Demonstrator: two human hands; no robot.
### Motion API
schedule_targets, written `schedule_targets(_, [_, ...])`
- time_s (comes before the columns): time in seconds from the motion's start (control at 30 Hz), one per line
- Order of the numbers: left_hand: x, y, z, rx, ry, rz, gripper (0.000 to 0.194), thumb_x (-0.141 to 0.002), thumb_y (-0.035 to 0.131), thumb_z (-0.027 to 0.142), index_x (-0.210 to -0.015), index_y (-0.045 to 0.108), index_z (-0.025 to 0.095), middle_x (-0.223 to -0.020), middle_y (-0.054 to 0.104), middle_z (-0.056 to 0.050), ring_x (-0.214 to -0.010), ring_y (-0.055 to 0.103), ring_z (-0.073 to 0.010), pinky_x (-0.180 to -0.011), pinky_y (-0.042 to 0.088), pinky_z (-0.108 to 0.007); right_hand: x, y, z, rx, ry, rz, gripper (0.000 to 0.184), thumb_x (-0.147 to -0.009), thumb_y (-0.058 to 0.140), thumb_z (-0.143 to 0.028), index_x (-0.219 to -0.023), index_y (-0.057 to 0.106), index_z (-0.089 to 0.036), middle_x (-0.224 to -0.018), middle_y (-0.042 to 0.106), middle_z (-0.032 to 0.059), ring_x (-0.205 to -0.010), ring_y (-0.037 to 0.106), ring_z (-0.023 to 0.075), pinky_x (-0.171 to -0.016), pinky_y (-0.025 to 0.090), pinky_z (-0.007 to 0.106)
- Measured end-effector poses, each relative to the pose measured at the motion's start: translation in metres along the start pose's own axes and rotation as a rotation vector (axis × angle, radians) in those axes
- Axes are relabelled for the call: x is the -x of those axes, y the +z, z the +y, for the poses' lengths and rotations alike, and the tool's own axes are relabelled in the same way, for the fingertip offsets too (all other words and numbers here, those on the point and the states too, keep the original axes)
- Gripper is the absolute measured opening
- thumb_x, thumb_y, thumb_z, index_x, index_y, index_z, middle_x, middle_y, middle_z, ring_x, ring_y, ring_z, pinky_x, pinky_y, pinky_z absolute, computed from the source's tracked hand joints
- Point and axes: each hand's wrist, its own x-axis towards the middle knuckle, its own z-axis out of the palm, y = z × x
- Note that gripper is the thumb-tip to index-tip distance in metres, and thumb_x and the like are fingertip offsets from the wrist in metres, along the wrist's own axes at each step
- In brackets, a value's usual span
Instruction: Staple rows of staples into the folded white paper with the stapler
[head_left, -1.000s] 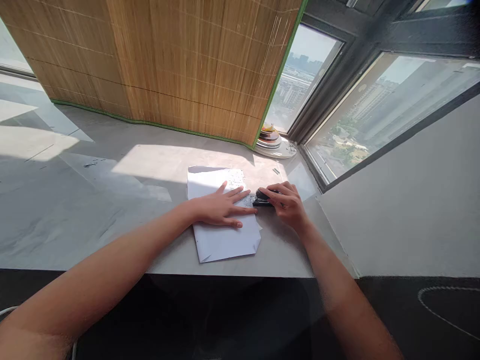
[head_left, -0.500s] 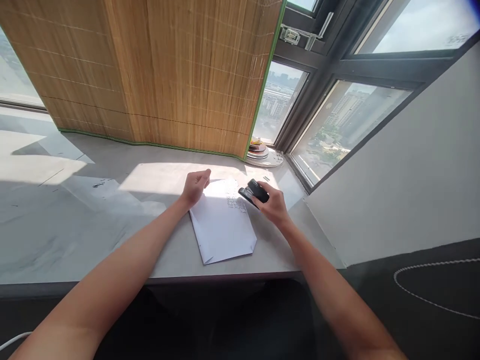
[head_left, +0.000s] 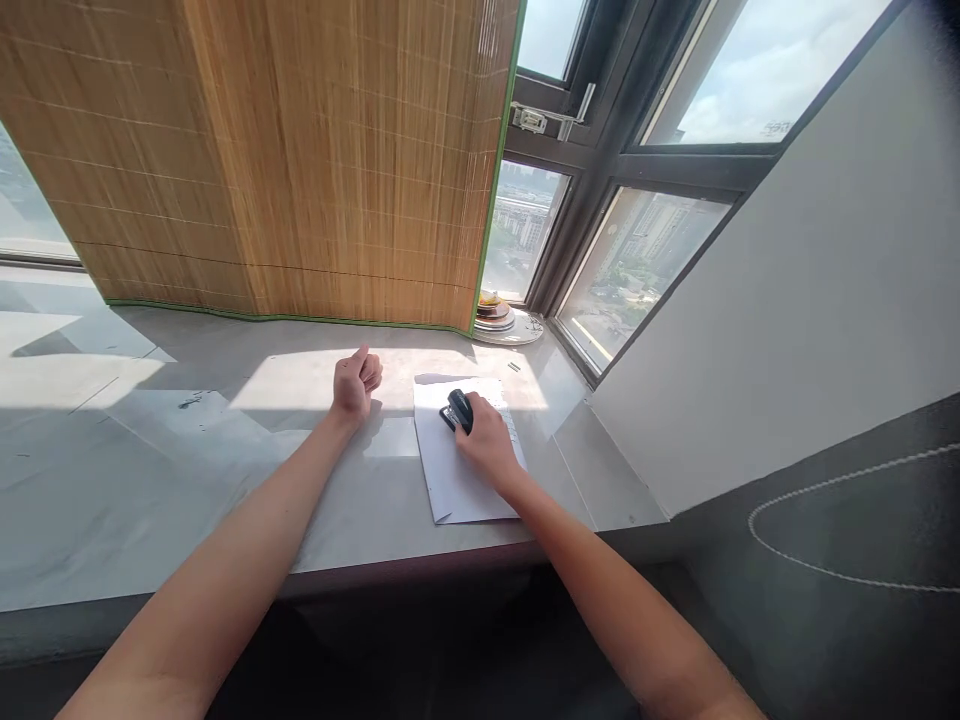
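A white sheet of paper (head_left: 457, 475) lies on the grey stone sill (head_left: 225, 470), with small print near its far right edge. My right hand (head_left: 487, 440) rests over the paper's upper part, closed round a black stapler (head_left: 457, 410). My left hand (head_left: 356, 382) hovers above the sill to the left of the paper, curled into a loose fist with the thumb up and nothing visible in it.
A bamboo blind (head_left: 300, 170) with green edging hangs down to the sill at the back. A stack of plates (head_left: 499, 318) stands in the window corner, with loose staples (head_left: 514, 367) near it. A grey wall (head_left: 787, 320) borders the right; the sill's front edge is close to me.
My left hand lifted off the paper and drew left, closing into a fist. My right hand carried the stapler from the paper's right edge onto its upper part. The view tilted up.
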Motion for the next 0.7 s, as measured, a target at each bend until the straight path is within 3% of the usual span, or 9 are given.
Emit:
schedule_targets(0.1, [-0.001,-0.001,-0.004,-0.009,-0.007,-0.017,0.065,-0.095,0.065,0.047,-0.053,0.022,0.021,-0.055,0.018,0.005,-0.049,0.017,-0.009,-0.05,0.012,-0.032,0.009,-0.039,0.045,0.074,0.082,0.076,0.026,-0.083,0.056,-0.018,-0.108,0.056,-0.026,-0.096,0.066,0.004,-0.086,0.06,0.0238,-0.072,0.042,0.032])
schedule_targets(0.2, [-0.002,0.0,-0.006,-0.014,-0.017,-0.045,0.065,-0.097,0.063,0.046,-0.053,0.022,0.021,-0.056,0.018,0.005,-0.049,0.018,-0.0091,-0.051,0.011,-0.032,0.014,-0.062,0.075,0.097,0.145,0.09,0.025,-0.084,0.059,-0.022,-0.109,0.059,-0.026,-0.093,0.068,0.003,-0.084,0.063,0.0238,-0.072,0.044,0.032])
schedule_targets(0.37, [-0.001,0.001,-0.004,-0.022,-0.048,-0.071,0.064,-0.098,0.062,0.042,-0.052,0.022,0.02,-0.055,0.018,0.005,-0.049,0.018,-0.0087,-0.05,0.011,-0.031,0.014,-0.075,0.081,0.079,0.167,0.012,0.03,-0.087,0.064,-0.032,-0.117,0.061,-0.027,-0.099,0.071,0.0037,-0.089,0.066,0.0245,-0.078,0.049,0.033])
schedule_targets(0.5, [-0.001,0.0,-0.002,0.003,-0.068,-0.062,0.065,-0.097,0.063,0.043,-0.052,0.021,0.02,-0.055,0.017,0.005,-0.048,0.019,-0.0082,-0.047,0.014,-0.029,-0.008,-0.104,0.092,0.09,0.094,-0.173,0.062,-0.082,0.076,-0.059,-0.132,0.059,-0.027,-0.106,0.07,0.0048,-0.092,0.065,0.0236,-0.078,0.05,0.032])
schedule_targets(0.53, [-0.001,-0.001,-0.002,0.013,-0.073,-0.063,0.065,-0.097,0.064,0.043,-0.052,0.021,0.02,-0.055,0.017,0.005,-0.047,0.019,-0.008,-0.047,0.014,-0.029,-0.019,-0.112,0.099,0.097,0.064,-0.172,0.059,-0.084,0.074,-0.064,-0.128,0.062,-0.026,-0.099,0.069,0.0032,-0.087,0.063,0.0219,-0.076,0.049,0.03])
schedule_targets(0.6, [-0.002,-0.002,-0.003,0.031,-0.078,-0.067,0.065,-0.096,0.065,0.043,-0.053,0.022,0.02,-0.056,0.017,0.005,-0.047,0.02,-0.0076,-0.046,0.015,-0.028,-0.042,-0.123,0.116,0.143,0.045,-0.042,0.042,-0.097,0.058,-0.063,-0.1,0.068,-0.023,-0.077,0.06,-0.0003,-0.072,0.054,0.0179,-0.069,0.043,0.028])
schedule_targets(0.7, [-0.004,-0.004,-0.004,0.039,-0.082,-0.063,0.065,-0.094,0.067,0.045,-0.053,0.022,0.02,-0.055,0.018,0.006,-0.046,0.021,-0.0071,-0.045,0.015,-0.028,-0.071,-0.117,0.143,0.272,0.195,0.131,0.055,-0.106,0.038,-0.048,-0.062,0.056,-0.021,-0.059,0.043,-0.001,-0.059,0.039,0.0147,-0.063,0.033,0.029])
